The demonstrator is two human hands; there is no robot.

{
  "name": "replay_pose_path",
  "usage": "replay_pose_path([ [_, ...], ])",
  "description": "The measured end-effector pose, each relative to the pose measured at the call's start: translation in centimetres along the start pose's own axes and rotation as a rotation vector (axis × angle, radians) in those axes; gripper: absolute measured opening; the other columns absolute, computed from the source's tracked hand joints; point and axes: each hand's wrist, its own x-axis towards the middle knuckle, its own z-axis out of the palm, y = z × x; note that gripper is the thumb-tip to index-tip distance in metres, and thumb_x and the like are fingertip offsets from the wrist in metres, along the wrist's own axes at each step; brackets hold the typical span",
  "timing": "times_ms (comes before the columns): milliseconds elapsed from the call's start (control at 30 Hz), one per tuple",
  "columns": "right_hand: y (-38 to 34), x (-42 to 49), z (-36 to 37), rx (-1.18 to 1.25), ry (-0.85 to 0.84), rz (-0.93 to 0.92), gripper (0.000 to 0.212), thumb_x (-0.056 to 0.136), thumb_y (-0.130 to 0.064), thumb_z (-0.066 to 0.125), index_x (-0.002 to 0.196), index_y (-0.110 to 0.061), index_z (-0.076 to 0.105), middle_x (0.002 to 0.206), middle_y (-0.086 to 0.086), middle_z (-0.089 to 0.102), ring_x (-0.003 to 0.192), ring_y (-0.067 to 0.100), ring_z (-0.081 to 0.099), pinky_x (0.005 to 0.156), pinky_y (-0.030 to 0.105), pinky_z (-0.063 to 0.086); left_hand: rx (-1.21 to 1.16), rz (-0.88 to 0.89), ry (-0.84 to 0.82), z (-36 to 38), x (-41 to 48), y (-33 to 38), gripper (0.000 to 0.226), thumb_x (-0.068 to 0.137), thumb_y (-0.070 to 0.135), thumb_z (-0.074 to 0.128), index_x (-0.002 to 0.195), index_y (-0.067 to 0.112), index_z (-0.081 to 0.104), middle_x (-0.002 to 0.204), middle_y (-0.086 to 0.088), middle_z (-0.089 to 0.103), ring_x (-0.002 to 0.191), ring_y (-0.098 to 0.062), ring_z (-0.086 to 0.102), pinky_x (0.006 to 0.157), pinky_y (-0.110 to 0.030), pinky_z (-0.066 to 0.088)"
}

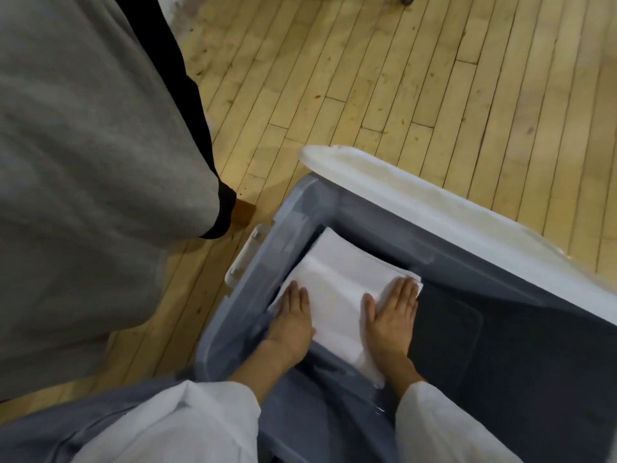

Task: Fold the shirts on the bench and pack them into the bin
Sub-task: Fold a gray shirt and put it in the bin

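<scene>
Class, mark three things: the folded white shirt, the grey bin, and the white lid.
folded white shirt (337, 295): head view, middle of top layer.
grey bin (447, 248): head view, far inner wall.
white lid (444, 202): head view, upper surface.

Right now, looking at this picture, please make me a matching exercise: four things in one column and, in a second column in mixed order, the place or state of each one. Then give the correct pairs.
Things:
1. folded white shirt
2. left hand
3. white lid
4. grey cloth

Places or states:
A. along the far side of the grey bin
B. lies flat on the bin's bottom, at its left end
C. covers the surface at the left of the picture
D. pressed flat on the shirt's left edge

Pairs: 1-B, 2-D, 3-A, 4-C
</scene>
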Motion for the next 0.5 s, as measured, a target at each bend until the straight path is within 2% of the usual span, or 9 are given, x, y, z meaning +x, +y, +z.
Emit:
replay_pose_path([
  [133,-0.4,0.9,-2.4,-0.142,-0.174,-0.004,0.083,0.095,-0.062,0.018,0.15,-0.008,-0.014,0.157,0.01,-0.02,0.145,0.024,-0.016,0.117,0.037,-0.009,-0.221,0.001,-0.071,-1.1,-0.2,-0.7,0.068,0.102,0.023,0.035,0.147,-0.004,-0.008,0.156,-0.023,-0.014,0.146,-0.033,-0.006,0.119,-0.034,0.004],
  [200,-1.6,0.6,-4.1,-0.184,-0.174,-0.01,0.079,0.097,-0.057,0.02,0.151,-0.006,-0.007,0.159,0.011,-0.011,0.147,0.024,-0.01,0.117,0.038,-0.007,-0.44,-0.032,-0.054,-2.4,-1.1,-1.3,0.069,0.1,0.021,0.04,0.15,0.002,-0.003,0.158,-0.019,-0.002,0.145,-0.031,0.009,0.116,-0.034,0.016],
  [233,-2.9,0.0,-5.1,-0.138,-0.133,-0.037,0.075,0.099,-0.052,0.024,0.151,-0.005,-0.001,0.159,0.012,-0.004,0.147,0.025,-0.005,0.118,0.038,-0.005,-0.532,-0.053,-0.016,-3.4,-2.1,-1.7,0.07,0.099,0.021,0.042,0.151,0.006,-0.002,0.157,-0.019,0.008,0.142,-0.031,0.022,0.112,-0.034,0.025],
  [267,-4.0,-0.9,-5.8,-0.045,-0.092,-0.067,0.07,0.1,-0.046,0.03,0.151,-0.003,0.008,0.159,0.013,0.004,0.147,0.026,0.002,0.119,0.037,0.0,-0.595,-0.059,0.032,-4.1,-2.9,-2.0,0.072,0.098,0.021,0.044,0.151,0.01,-0.004,0.152,-0.019,0.024,0.131,-0.03,0.039,0.102,-0.034,0.037],
  [300,-5.8,-2.4,-6.8,0.073,-0.049,-0.109,0.064,0.1,-0.038,0.037,0.149,-0.002,0.018,0.158,0.015,0.014,0.146,0.027,0.011,0.119,0.036,0.006,-0.647,-0.068,0.09,-5.3,-4.3,-2.6,0.073,0.098,0.021,0.044,0.152,0.015,-0.006,0.14,-0.019,0.043,0.112,-0.026,0.053,0.088,-0.033,0.045],
  [333,-7.8,-3.9,-7.7,0.182,-0.012,-0.151,0.058,0.099,-0.03,0.044,0.146,-0.002,0.027,0.155,0.017,0.022,0.144,0.028,0.018,0.119,0.033,0.012,-0.698,-0.067,0.145,-6.5,-5.7,-3.2,0.074,0.098,0.021,0.044,0.151,0.02,-0.007,0.125,-0.017,0.055,0.094,-0.022,0.058,0.077,-0.032,0.047],
  [367,-9.9,-5.3,-8.5,0.275,0.009,-0.189,0.053,0.098,-0.025,0.048,0.144,-0.002,0.033,0.153,0.016,0.027,0.142,0.027,0.023,0.116,0.028,0.015,-0.763,-0.056,0.198,-7.9,-7.0,-3.7,0.074,0.099,0.021,0.045,0.151,0.023,-0.008,0.115,-0.014,0.06,0.087,-0.02,0.059,0.074,-0.032,0.049],
  [433,-14.6,-8.7,-10.7,0.398,0.009,-0.304,0.047,0.098,-0.021,0.049,0.141,-0.006,0.039,0.152,0.009,0.029,0.14,0.021,0.026,0.108,0.017,0.015,-0.831,-0.045,0.363,-10.8,-10.3,-5.4,0.074,0.097,0.022,0.046,0.151,0.028,-0.005,0.123,-0.008,0.059,0.097,-0.017,0.061,0.087,-0.033,0.049],
  [500,-20.4,-11.9,-13.1,0.47,-0.024,-0.456,0.042,0.099,-0.022,0.047,0.139,-0.008,0.042,0.149,0.005,0.032,0.137,0.017,0.029,0.103,0.013,0.02,-0.756,-0.066,0.584,-13.7,-15.0,-8.8,0.07,0.097,0.022,0.046,0.151,0.027,0.003,0.125,-0.004,0.06,0.102,-0.016,0.06,0.091,-0.028,0.045],
])
